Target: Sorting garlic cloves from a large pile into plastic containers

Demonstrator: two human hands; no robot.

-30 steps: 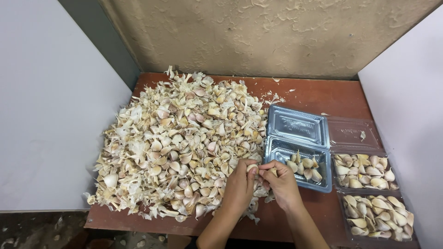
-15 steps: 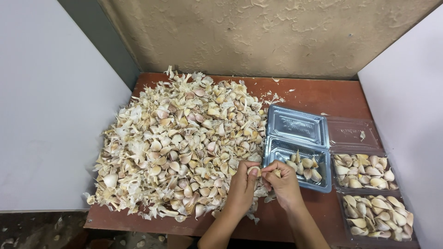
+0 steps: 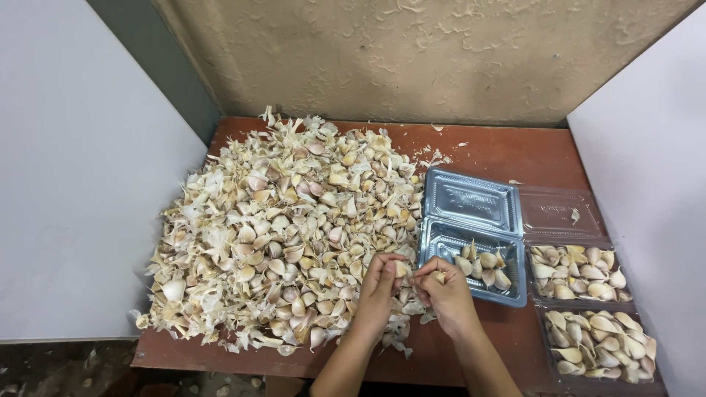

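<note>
Hands have parted slightly; left hand [image 3: 382,283] and right hand [image 3: 441,290] each seemingly pinch a garlic clove [image 3: 401,269] at fingertips.

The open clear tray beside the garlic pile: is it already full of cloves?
No: the open clear tray holds only a few cloves in one half, and much of its bottom shows bare.

Cream-pink garlic cloves [image 3: 294,228] (papery), reddish-brown table [image 3: 515,154]

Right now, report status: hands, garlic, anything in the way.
Left hand pinching a garlic clove; right hand holding another. Open tray partly filled, beside right hand. Garlic pile crowds the left.
</note>
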